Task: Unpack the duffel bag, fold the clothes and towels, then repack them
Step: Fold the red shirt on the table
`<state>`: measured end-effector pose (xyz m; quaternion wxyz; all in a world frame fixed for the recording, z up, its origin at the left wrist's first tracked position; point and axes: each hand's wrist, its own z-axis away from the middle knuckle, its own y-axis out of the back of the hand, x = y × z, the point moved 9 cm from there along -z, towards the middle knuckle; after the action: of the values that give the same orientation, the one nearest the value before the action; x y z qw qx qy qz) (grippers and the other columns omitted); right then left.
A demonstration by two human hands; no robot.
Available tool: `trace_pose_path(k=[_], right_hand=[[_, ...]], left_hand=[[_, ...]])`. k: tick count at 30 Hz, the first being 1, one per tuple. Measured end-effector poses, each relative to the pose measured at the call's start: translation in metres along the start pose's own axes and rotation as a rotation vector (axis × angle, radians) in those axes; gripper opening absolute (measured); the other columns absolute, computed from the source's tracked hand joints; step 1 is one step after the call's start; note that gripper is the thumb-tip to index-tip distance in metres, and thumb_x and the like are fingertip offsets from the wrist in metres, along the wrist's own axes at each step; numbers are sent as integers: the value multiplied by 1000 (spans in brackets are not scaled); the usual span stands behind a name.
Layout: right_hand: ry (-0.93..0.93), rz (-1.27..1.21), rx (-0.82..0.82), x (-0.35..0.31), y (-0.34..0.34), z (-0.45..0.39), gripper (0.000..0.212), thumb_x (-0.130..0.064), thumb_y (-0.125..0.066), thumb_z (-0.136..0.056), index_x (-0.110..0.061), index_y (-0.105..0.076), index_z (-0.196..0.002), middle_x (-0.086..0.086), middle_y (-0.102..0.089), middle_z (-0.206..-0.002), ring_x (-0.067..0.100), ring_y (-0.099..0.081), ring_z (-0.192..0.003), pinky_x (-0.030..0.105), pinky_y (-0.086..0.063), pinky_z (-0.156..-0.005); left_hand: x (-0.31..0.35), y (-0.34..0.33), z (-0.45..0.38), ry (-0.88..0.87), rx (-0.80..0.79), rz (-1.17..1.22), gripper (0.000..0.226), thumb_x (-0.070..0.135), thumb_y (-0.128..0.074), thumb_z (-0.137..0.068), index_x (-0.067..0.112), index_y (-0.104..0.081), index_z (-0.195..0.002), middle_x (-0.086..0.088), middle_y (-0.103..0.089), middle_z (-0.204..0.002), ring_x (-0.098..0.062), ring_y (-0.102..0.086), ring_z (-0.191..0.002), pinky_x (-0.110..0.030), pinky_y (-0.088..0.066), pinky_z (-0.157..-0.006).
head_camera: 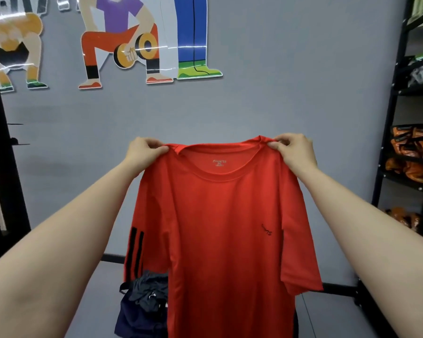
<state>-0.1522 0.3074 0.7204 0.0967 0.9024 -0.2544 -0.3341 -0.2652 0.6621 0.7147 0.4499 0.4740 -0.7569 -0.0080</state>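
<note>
A red T-shirt (225,230) with black stripes on one sleeve hangs in the air in front of me, its front facing me and collar at the top. My left hand (144,151) pinches the left shoulder seam beside the collar. At the other shoulder, my right hand (294,148) pinches the fabric the same way. Both arms are stretched forward and up. Below the shirt, at its lower left, lies a heap of dark navy and grey clothing (144,306); the shirt hides most of it. No duffel bag can be made out.
A grey wall (291,93) with cartoon exercise figures stands straight ahead. A black metal shelf (396,118) at the right holds orange and green packed items. A black frame (0,167) runs down the left edge. Grey floor lies below.
</note>
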Motion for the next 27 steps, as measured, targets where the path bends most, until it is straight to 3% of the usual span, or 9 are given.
trace_pose_path(k=[3,7,10,12,15,18,22,24,27], right_hand=[[-8,186,-131,23,-32,11,23,-28,-64,-89,-10,-70,-101,15,-70,-95,31,-62,-98,32,-44,-81],[19,476,-222,31,-60,24,31,-33,-49,-98,-9,-60,-114,23,-65,-108,39,-58,-105,39,-46,-83],[11,530,-239,30,-72,24,32,-31,-47,-99,-4,-57,-114,27,-62,-108,41,-59,-104,40,-46,-83],[-84,399,-250,37,-78,19,25,-25,-53,-96,-3,-60,-104,26,-64,-99,39,-64,-94,39,-51,-79],[-403,-1,-266,61,-86,18,13,-10,-57,-92,-4,-58,-81,22,-64,-78,20,-67,-52,35,-58,-53],[-575,-375,-303,66,-99,23,9,5,-56,-90,5,-57,-99,18,-62,-80,15,-63,-46,25,-56,-46],[-429,-315,-450,54,-116,25,33,18,-51,-83,8,-58,-114,22,-65,-101,25,-65,-79,23,-55,-61],[-284,-86,-391,49,-110,22,28,15,-53,-79,0,-64,-100,27,-68,-96,34,-67,-91,31,-52,-68],[-116,218,-279,39,-99,20,8,0,-61,-75,-8,-61,-73,20,-68,-78,35,-65,-80,37,-53,-71]], left_hand=[[-25,-22,9,95,-109,-137,16,21,-59,-92,10,-68,-100,-9,-60,-87,-18,-55,-64,-20,-48,-37],[-47,-45,14,207,-220,-134,16,18,-49,-97,7,-59,-102,-12,-56,-69,-23,-59,-52,-29,-51,-35],[-58,-55,12,277,-248,1,18,14,-42,-99,1,-56,-97,-13,-62,-59,-15,-62,-40,-28,-53,-39],[-61,-63,11,321,-293,127,24,13,-38,-101,0,-55,-89,-6,-66,-53,-11,-65,-45,-26,-56,-45],[-64,-72,12,354,-366,245,24,11,-41,-100,5,-57,-84,-4,-69,-71,-5,-67,-54,-22,-56,-56],[-66,-74,12,326,-404,252,17,-1,-52,-93,8,-62,-83,-3,-67,-81,-8,-67,-71,-19,-56,-67],[-68,-64,4,259,-242,172,20,-8,-59,-83,9,-63,-74,-8,-65,-76,-9,-64,-64,-13,-54,-59],[-68,-61,1,227,-185,91,16,-1,-60,-83,9,-64,-72,-7,-67,-72,-1,-64,-51,-11,-53,-54],[-67,-62,0,202,-167,-23,16,6,-58,-85,11,-63,-70,2,-66,-60,2,-61,-47,-14,-49,-50]])
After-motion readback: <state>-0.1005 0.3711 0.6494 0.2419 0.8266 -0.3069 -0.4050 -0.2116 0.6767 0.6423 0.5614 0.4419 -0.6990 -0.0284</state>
